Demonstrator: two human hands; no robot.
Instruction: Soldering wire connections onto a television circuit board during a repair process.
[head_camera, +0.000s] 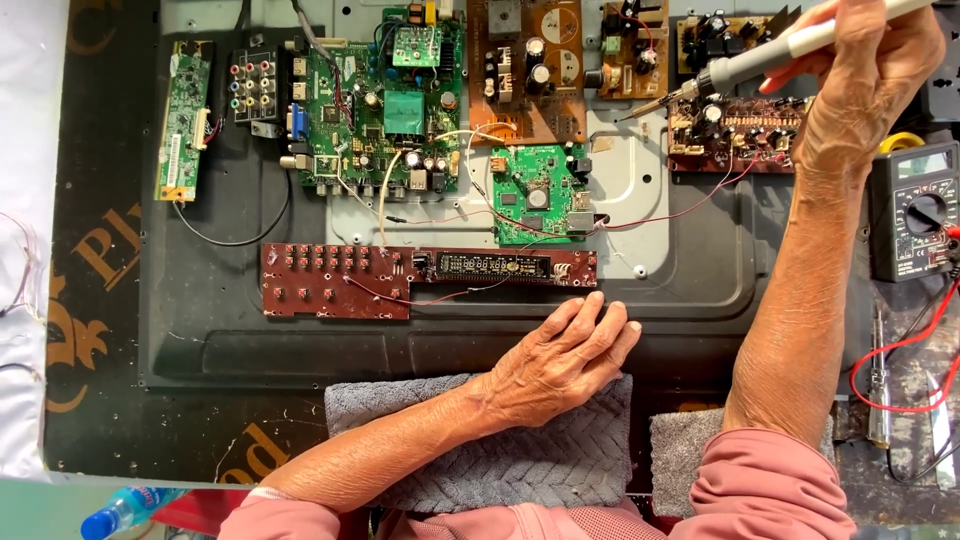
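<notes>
Grey towel (540, 455) lay under the left hand (560, 360), which rested flat and relaxed, fingers loose, gripping nothing, its fingertips just below the long red button board (335, 282) and its dark display strip (492, 266). Up top, the right hand (870, 75) was clenched around the pale handle of a soldering iron (745, 65), the tip hanging over the bare metal between a brown power board (525, 65) and a small dark-red board (740, 135). That iron looked light and stiff, safe to take only by the handle, well back from the metal tip. Around it: 1 large green mainboard (385, 105), 1 smaller green board (538, 195), thin fragile wires, and a multimeter (915, 210) at the right.
</notes>
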